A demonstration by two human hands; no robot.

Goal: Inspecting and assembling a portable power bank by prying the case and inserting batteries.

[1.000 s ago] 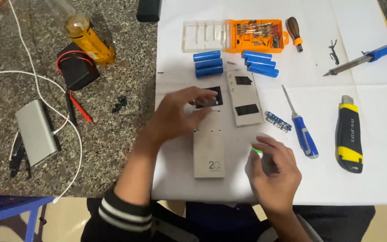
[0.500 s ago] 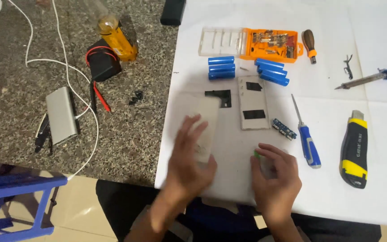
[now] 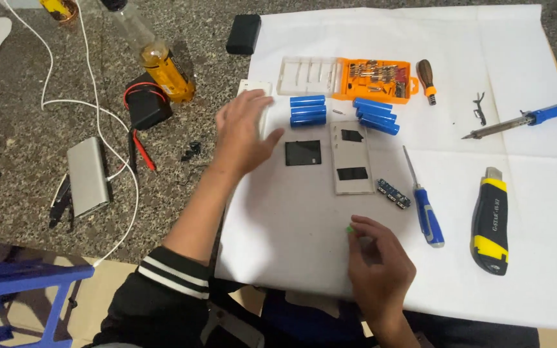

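Note:
My left hand reaches to the left edge of the white paper sheet, palm down and closed over a flat white cover plate whose far end shows past my fingers. My right hand rests near the paper's front edge, its fingertips pinching a tiny green piece. Between the hands lie a black square pad and a white case half with two black patches. Two groups of blue cylindrical cells sit just behind them.
On the paper are a small blue circuit board, blue-handled screwdriver, yellow-black utility knife, soldering iron and orange bit kit. On the stone top at left: amber bottle, black battery, silver power bank.
My left hand lifted the white cover plate off the middle of the paper and carried it up and left to the paper's edge. My right hand stayed low with the green piece.

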